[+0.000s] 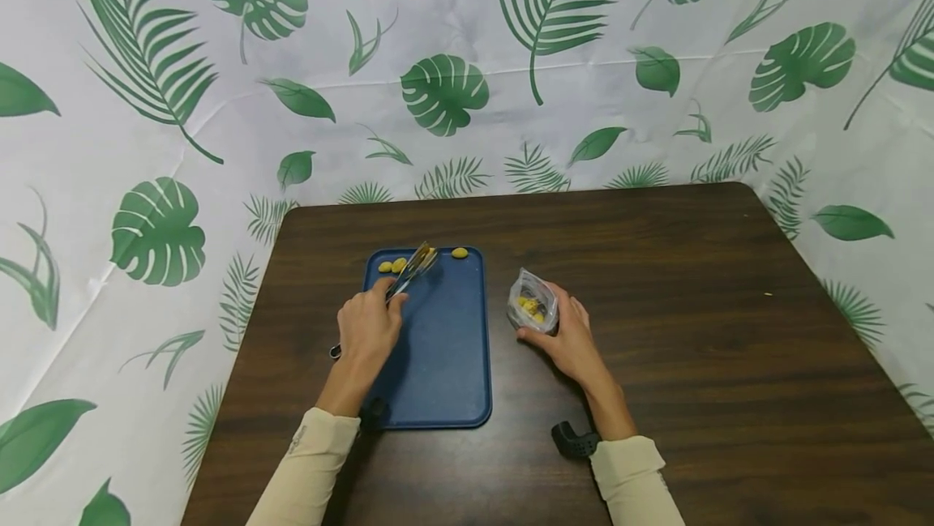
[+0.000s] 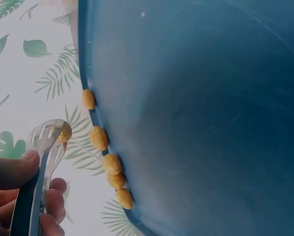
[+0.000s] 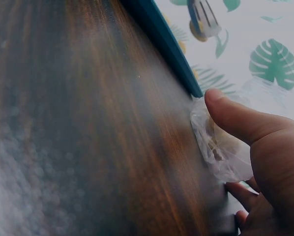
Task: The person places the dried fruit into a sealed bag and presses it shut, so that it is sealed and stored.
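Observation:
My left hand (image 1: 368, 327) grips a pair of metal tongs (image 2: 44, 142) with fork-like ends above the far part of the blue tray (image 1: 448, 364). Caught between the tong tips is one yellow oval piece (image 2: 65, 132), its surface wrinkled. Several more such pieces (image 2: 98, 138) lie along the tray's far edge; their exact kind is unclear. Right of the tray, my right hand (image 1: 572, 339) holds a clear plastic bag (image 1: 520, 278), thumb on the near side. The bag's mouth faces up, and yellow pieces (image 1: 531, 307) show inside. In the right wrist view the thumb partly covers the bag (image 3: 230, 160).
Under everything is a dark wooden table (image 1: 693, 331). A leaf-patterned white cloth (image 1: 467, 15) hangs behind and beside it. A small yellow scrap (image 1: 769, 294) lies far right on the wood. A black wrist mount (image 1: 574, 440) sits at my right wrist.

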Motion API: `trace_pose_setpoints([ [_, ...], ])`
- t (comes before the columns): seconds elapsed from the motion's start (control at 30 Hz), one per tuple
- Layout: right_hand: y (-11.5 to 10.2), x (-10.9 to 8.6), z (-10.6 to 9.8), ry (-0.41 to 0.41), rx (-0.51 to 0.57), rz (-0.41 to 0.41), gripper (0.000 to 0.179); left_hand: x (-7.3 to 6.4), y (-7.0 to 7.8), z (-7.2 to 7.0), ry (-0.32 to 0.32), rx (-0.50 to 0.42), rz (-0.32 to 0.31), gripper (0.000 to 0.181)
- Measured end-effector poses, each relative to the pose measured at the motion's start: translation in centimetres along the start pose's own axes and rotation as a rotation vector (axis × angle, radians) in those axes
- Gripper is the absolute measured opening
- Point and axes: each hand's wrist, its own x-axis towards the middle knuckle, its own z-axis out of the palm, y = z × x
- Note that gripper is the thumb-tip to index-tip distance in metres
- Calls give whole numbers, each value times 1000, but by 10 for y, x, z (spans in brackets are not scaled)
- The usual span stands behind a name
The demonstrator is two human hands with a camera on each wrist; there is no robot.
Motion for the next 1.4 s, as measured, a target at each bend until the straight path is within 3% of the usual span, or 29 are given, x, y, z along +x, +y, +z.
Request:
trace_pose_setpoints([
  [0.27,2,0,-3,20,-10,-22,95,0,8,-10,39,-38,34,35],
  [0.7,-3,-8,6,4,27,66,94,-10,6,-23,45,-45,25,36],
  [1.0,5,-3,1,35,0,-17,94,-6,12,-22,74,-39,55,36],
  [1.4,3,-1,4,20,-4,-5,95,-10,12,-23,96,-36,66,34],
])
